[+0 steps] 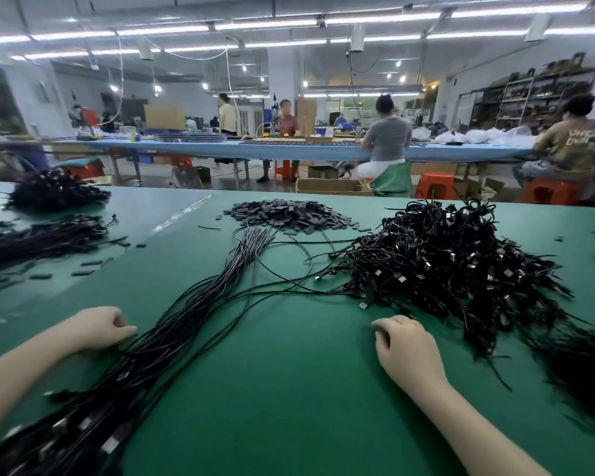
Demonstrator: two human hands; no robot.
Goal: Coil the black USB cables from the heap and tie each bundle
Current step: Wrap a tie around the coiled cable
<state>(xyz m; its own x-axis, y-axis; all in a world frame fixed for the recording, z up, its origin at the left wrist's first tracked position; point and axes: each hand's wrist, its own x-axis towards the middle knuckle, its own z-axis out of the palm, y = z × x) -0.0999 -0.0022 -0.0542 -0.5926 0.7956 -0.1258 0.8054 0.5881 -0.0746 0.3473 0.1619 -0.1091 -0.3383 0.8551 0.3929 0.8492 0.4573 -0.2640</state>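
green table mat [289, 389], our work surface. straight black cables [172, 324] lie in a long sheaf from lower left toward the middle. our left hand [100, 326] rests beside the sheaf, fingers loosely curled, grasping nothing we can see. our right hand [404, 345] rests on bare mat, fingers bent, holding nothing. heap of tangled cables [454, 259] lies just beyond it. pile of dark ties [285, 214] sits farther back, centre.

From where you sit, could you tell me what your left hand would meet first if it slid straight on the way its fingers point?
Most likely the straight cable bundle: the left hand points right, its fingertips beside those strands.
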